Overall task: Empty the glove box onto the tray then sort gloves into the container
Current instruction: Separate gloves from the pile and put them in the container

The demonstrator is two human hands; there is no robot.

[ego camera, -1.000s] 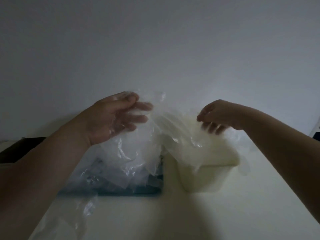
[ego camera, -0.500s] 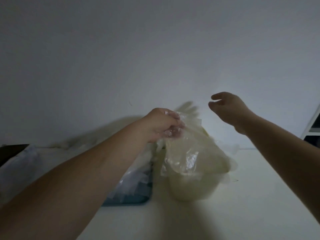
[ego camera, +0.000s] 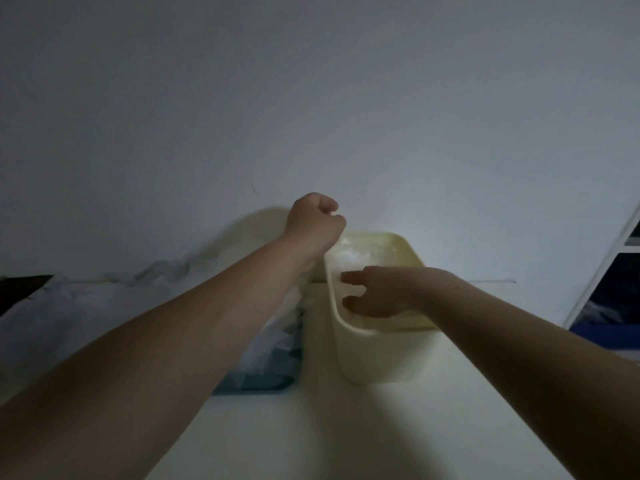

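Note:
A cream plastic container [ego camera: 374, 355] stands on the white table, with clear plastic gloves [ego camera: 363, 251] lying inside it. My right hand [ego camera: 377, 292] reaches into the container from the right, fingers apart and low over the gloves. My left hand [ego camera: 317, 223] is a closed fist above the container's back-left corner; I see nothing clearly held in it. Left of the container sits a teal tray [ego camera: 263, 384] holding a heap of clear gloves [ego camera: 280, 334], half hidden by my left forearm.
Crumpled clear plastic [ego camera: 52, 317] lies along the table's far left by the wall. A white shelf unit [ego camera: 616, 289] with dark blue items stands at the right edge. The wall rises right behind the container.
The bunch of gloves my left hand held over the container now lies inside it. My left hand rose into a fist. My right hand dropped from mid-air into the container.

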